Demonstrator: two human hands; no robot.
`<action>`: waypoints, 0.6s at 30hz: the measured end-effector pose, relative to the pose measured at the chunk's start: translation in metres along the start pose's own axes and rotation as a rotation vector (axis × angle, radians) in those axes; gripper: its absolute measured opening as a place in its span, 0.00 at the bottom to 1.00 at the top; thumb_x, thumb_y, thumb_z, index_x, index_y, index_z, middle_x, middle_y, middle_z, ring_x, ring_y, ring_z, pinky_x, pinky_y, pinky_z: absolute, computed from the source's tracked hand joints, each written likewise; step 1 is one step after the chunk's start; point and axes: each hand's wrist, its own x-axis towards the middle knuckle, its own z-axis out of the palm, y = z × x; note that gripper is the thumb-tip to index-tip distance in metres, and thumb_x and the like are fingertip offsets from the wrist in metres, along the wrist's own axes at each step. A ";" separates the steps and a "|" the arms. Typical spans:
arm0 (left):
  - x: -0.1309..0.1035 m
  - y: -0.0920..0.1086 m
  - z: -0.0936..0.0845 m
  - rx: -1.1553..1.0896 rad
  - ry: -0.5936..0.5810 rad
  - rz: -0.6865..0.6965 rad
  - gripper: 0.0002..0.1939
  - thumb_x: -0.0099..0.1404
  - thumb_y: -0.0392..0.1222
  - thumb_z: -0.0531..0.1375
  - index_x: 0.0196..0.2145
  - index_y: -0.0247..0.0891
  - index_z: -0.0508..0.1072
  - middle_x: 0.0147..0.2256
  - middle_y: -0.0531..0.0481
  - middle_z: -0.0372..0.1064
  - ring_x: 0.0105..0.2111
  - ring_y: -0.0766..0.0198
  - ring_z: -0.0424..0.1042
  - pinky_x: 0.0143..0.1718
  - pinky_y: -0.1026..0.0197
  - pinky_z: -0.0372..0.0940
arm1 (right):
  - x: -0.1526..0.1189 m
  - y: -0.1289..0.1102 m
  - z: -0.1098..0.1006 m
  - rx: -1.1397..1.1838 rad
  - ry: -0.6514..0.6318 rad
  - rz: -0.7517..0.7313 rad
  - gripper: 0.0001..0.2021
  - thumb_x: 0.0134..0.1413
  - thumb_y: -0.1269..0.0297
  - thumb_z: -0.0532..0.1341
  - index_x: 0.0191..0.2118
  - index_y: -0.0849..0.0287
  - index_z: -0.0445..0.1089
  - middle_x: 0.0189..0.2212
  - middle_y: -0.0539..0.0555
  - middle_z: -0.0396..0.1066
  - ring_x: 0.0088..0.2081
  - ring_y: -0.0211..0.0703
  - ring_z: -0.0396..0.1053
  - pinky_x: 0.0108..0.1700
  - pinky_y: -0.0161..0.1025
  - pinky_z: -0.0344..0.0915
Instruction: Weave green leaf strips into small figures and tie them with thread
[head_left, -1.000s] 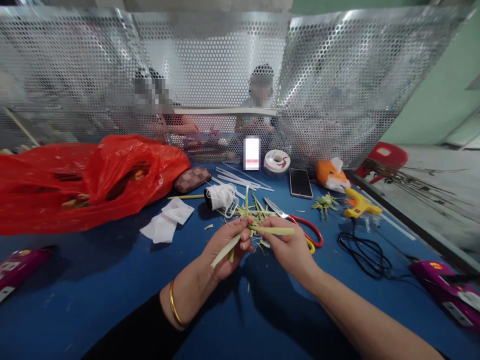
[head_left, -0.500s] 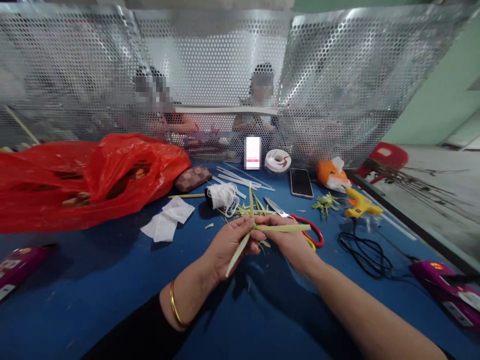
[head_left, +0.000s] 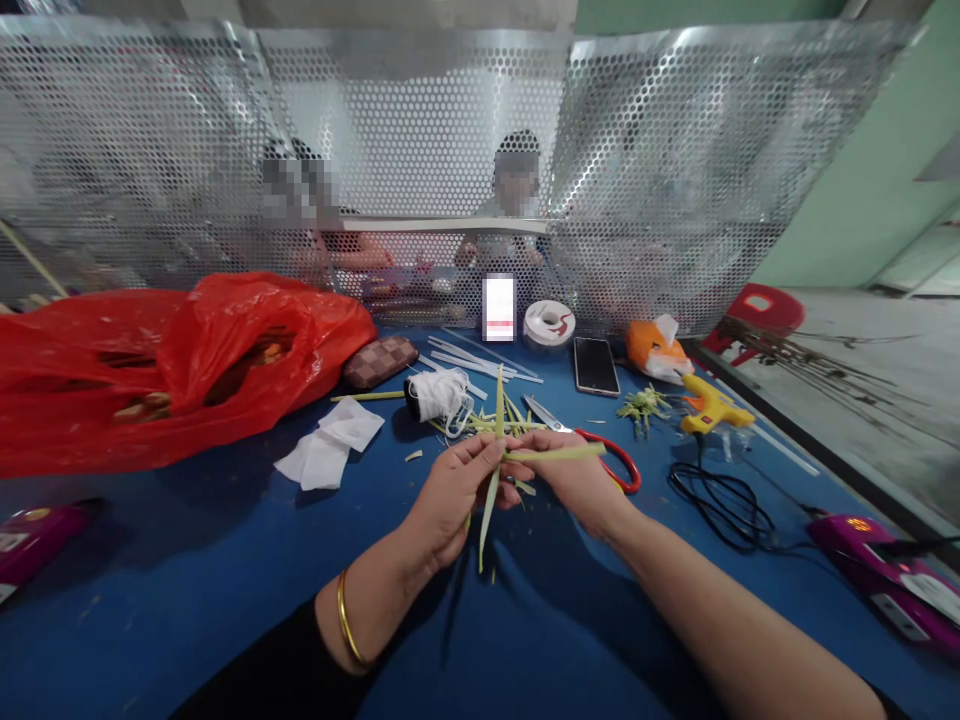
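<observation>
My left hand [head_left: 450, 495] and my right hand [head_left: 574, 475] meet at the middle of the table, both pinching the centre of some pale green leaf strips [head_left: 500, 400]. One strip points up, one to the right over my right hand, and one hangs down between the hands. Fingertips hide the point where they join. Just behind lie loose green strips [head_left: 487, 422], and the red-handled scissors [head_left: 551, 415] are partly under my right hand. A spool of white yarn [head_left: 439, 395] stands beyond my left hand.
Around the blue table [head_left: 300, 570] are a red plastic bag [head_left: 285, 310], white tissues [head_left: 330, 445], a phone [head_left: 596, 366], a tape roll [head_left: 550, 323], a yellow glue gun [head_left: 716, 405] with black cable, and purple devices [head_left: 885, 575]. People sit behind a perforated screen [head_left: 450, 110].
The lower strip has swung from slanting left to hanging nearly straight down. The right-pointing strip now tilts slightly upward. Both hands keep their grip, and the view has shifted slightly.
</observation>
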 end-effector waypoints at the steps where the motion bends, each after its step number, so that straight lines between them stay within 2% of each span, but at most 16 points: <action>1: -0.001 0.002 -0.001 -0.042 -0.011 -0.025 0.10 0.64 0.42 0.61 0.39 0.32 0.73 0.29 0.44 0.77 0.19 0.72 0.70 0.22 0.71 0.64 | 0.002 -0.001 -0.004 -0.034 -0.018 -0.024 0.07 0.40 0.62 0.67 0.25 0.61 0.74 0.24 0.51 0.72 0.29 0.40 0.67 0.36 0.40 0.61; 5: -0.001 0.007 -0.003 -0.100 0.018 -0.121 0.03 0.64 0.36 0.60 0.36 0.33 0.73 0.28 0.46 0.76 0.20 0.70 0.72 0.20 0.71 0.65 | 0.008 0.003 -0.013 -0.147 -0.016 -0.116 0.07 0.42 0.60 0.65 0.25 0.60 0.74 0.23 0.49 0.70 0.28 0.39 0.64 0.35 0.40 0.60; 9: 0.000 0.006 -0.002 -0.059 0.038 -0.159 0.03 0.62 0.33 0.61 0.34 0.32 0.74 0.31 0.47 0.75 0.22 0.69 0.74 0.21 0.71 0.67 | 0.011 0.010 -0.013 -0.238 -0.003 -0.190 0.11 0.45 0.57 0.64 0.23 0.60 0.71 0.22 0.49 0.68 0.27 0.39 0.62 0.32 0.39 0.59; 18: -0.008 0.001 0.003 -0.012 0.075 -0.188 0.03 0.61 0.34 0.63 0.32 0.31 0.76 0.29 0.45 0.77 0.24 0.68 0.75 0.29 0.69 0.70 | 0.008 0.009 -0.012 -0.160 -0.045 -0.067 0.12 0.40 0.56 0.66 0.22 0.60 0.69 0.20 0.48 0.66 0.25 0.38 0.62 0.31 0.37 0.58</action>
